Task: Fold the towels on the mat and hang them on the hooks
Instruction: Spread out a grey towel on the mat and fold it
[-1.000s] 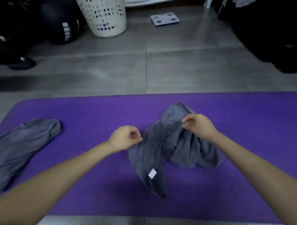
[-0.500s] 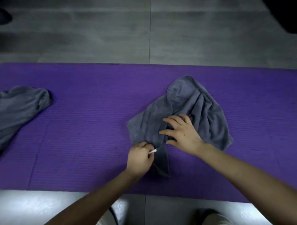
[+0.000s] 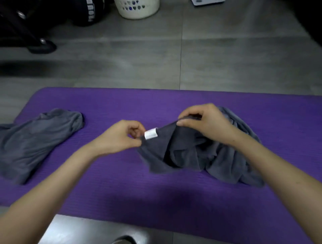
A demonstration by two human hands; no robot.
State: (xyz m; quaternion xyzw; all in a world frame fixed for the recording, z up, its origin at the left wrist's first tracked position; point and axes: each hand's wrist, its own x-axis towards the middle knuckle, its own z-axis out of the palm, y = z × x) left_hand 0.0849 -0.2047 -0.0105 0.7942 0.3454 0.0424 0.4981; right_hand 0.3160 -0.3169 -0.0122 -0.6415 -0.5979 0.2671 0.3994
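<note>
A crumpled grey towel (image 3: 217, 156) lies on the right half of the purple mat (image 3: 156, 191). My left hand (image 3: 120, 137) pinches its edge by the white label (image 3: 151, 133) and lifts that corner off the mat. My right hand (image 3: 205, 122) pinches the same raised edge a little further right, fingers curled over the cloth. Between the hands the edge hangs slack, and the remaining cloth sags in folds onto the mat. A second grey towel (image 3: 34, 142) lies bunched at the mat's left end. No hooks are in view.
Grey tiled floor (image 3: 174, 61) stretches beyond the mat. A white perforated laundry basket (image 3: 137, 8) stands at the top centre. Dark gear and a chair base (image 3: 41, 47) fill the top left. A flat scale (image 3: 205, 2) shows at the top edge.
Both hands have gone from lying low on the towel to pinching its labelled edge and raising it off the mat. The camera has tilted back up, showing the basket again.
</note>
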